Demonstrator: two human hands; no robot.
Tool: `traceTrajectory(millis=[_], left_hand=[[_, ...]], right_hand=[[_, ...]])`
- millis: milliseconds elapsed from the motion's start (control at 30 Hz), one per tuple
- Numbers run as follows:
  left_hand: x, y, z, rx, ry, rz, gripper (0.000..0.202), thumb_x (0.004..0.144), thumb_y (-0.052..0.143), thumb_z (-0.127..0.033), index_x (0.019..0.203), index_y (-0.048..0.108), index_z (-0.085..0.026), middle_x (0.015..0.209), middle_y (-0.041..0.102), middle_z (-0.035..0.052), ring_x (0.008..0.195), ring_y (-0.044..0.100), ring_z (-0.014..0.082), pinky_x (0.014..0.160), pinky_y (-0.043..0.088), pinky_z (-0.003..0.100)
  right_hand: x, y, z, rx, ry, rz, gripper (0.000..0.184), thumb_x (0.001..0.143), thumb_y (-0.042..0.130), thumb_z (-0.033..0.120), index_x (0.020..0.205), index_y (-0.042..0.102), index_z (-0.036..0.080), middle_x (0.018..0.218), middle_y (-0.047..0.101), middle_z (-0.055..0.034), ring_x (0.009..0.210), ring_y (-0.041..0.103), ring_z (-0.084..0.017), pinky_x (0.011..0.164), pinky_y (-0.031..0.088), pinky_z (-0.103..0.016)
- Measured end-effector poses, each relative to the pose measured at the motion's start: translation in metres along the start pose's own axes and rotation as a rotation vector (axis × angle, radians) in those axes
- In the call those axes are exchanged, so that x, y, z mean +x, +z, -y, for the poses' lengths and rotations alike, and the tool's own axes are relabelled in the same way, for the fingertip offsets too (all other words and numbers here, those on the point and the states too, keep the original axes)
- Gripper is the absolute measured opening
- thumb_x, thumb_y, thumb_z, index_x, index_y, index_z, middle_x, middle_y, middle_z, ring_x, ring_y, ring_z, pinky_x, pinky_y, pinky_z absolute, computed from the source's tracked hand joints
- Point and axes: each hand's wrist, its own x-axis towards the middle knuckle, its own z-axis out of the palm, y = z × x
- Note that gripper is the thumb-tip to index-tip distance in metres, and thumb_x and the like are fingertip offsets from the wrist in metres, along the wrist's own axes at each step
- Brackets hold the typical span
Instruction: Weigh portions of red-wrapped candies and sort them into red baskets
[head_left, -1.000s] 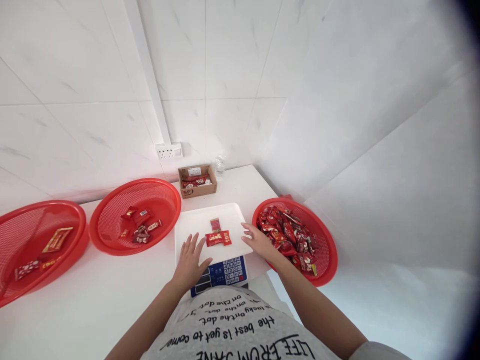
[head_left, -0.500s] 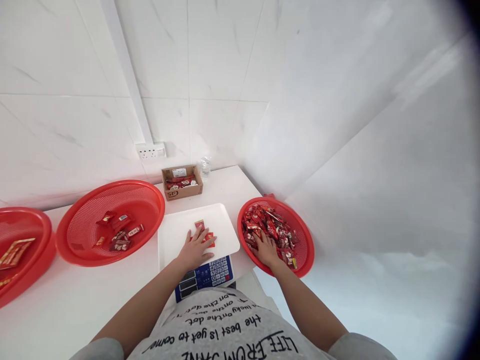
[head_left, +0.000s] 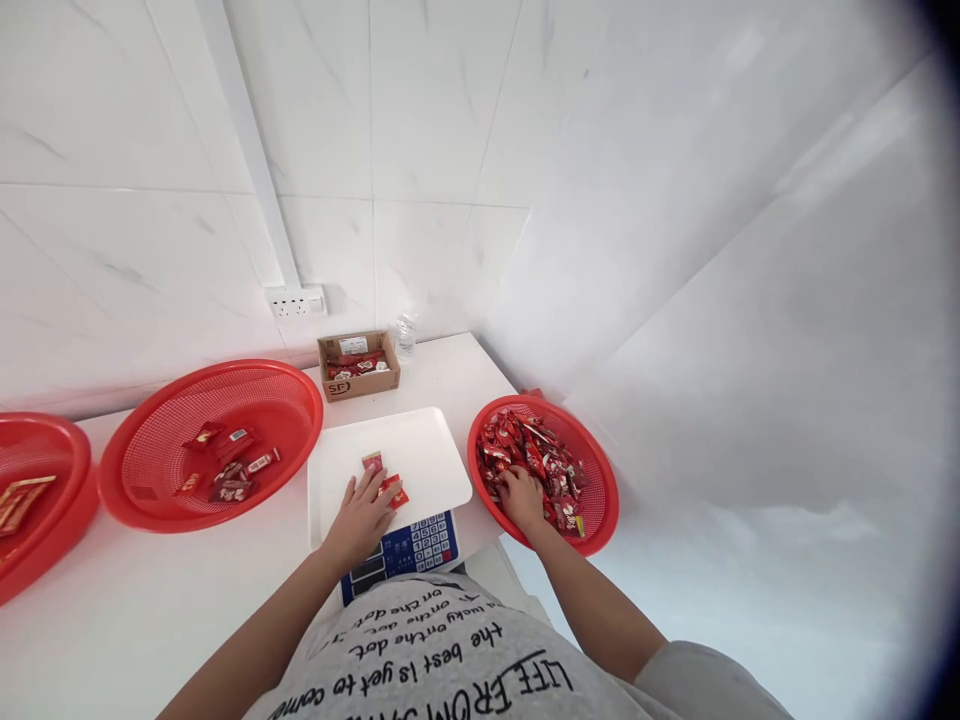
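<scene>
My left hand (head_left: 361, 512) lies over the white tray (head_left: 439, 450) of a scale, fingers stretched out and open, touching small red wrapped packets (head_left: 397, 492). A pinkish packet (head_left: 372, 460) pokes out past its fingertips. On the right, my right hand (head_left: 523, 498) reaches into a red mesh basket (head_left: 609, 500) heaped with red wrapped packets (head_left: 536, 450). Its fingers are curled in and closed on packets at the near left side of the heap; the fingertips are partly hidden. Below the tray shows the scale's blue keypad (head_left: 420, 543).
To the left, a red basket (head_left: 124, 470) holds several packets, and another red basket (head_left: 67, 540) is cut off by the frame edge. Behind the tray stand a cardboard box (head_left: 364, 385) of packets and a clear plastic bottle (head_left: 406, 338). A wall socket (head_left: 296, 302) is above.
My left hand has slid left and toward me across the tray, the packets beneath it shifting too. My right hand's fingers have curled from spread to closed in the basket.
</scene>
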Motion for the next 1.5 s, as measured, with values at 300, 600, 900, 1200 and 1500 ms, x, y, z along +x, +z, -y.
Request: traceTrajectory(millis=[300, 600, 900, 1200, 1500], left_hand=[[-0.037, 0.009, 0.023, -0.115, 0.032, -0.287, 0.034, 0.092, 0.038, -0.033, 0.118, 0.059, -0.025, 0.132, 0.056, 0.006, 0.133, 0.039, 0.0269, 0.105, 0.037, 0.052], [-0.046, 0.015, 0.022, -0.164, -0.034, -0.335, 0.035, 0.092, 0.04, -0.036, 0.118, 0.059, -0.025, 0.126, 0.061, 0.0059, 0.13, 0.044, 0.0278, 0.104, 0.04, 0.053], [-0.04, 0.012, 0.005, -0.144, -0.102, -0.146, 0.044, 0.088, 0.046, -0.032, 0.132, 0.048, -0.025, 0.145, 0.043, 0.0057, 0.138, 0.029, 0.0291, 0.109, 0.031, 0.054], [-0.04, 0.011, 0.005, -0.122, -0.074, -0.122, 0.041, 0.089, 0.046, -0.031, 0.13, 0.051, -0.025, 0.14, 0.049, 0.0058, 0.136, 0.032, 0.0287, 0.109, 0.031, 0.054], [-0.036, 0.009, -0.004, -0.127, 0.004, -0.135, 0.035, 0.089, 0.046, -0.029, 0.121, 0.058, -0.023, 0.133, 0.056, 0.0067, 0.133, 0.038, 0.0273, 0.108, 0.034, 0.053]], right_hand=[[0.011, -0.026, -0.013, 0.518, 0.189, -0.085, 0.029, 0.082, 0.043, 0.035, 0.097, 0.062, 0.019, 0.093, 0.067, -0.0086, 0.087, 0.061, -0.023, 0.079, 0.044, -0.033], [0.01, -0.05, 0.011, 0.84, 0.193, -0.163, 0.039, 0.079, 0.048, 0.047, 0.105, 0.059, 0.02, 0.109, 0.067, -0.0093, 0.097, 0.061, -0.023, 0.084, 0.047, -0.034], [0.001, -0.055, 0.083, 1.208, -0.097, 0.187, 0.039, 0.074, 0.06, 0.05, 0.103, 0.058, 0.023, 0.099, 0.069, -0.0037, 0.091, 0.064, -0.021, 0.081, 0.052, -0.035], [0.001, -0.042, 0.076, 1.054, -0.048, 0.161, 0.029, 0.072, 0.061, 0.043, 0.088, 0.057, 0.02, 0.092, 0.067, -0.0056, 0.079, 0.066, -0.02, 0.076, 0.053, -0.035], [-0.015, -0.038, 0.071, 0.728, -0.127, 0.258, 0.019, 0.072, 0.055, 0.036, 0.079, 0.061, 0.019, 0.073, 0.067, -0.0014, 0.067, 0.06, -0.018, 0.067, 0.047, -0.031]])
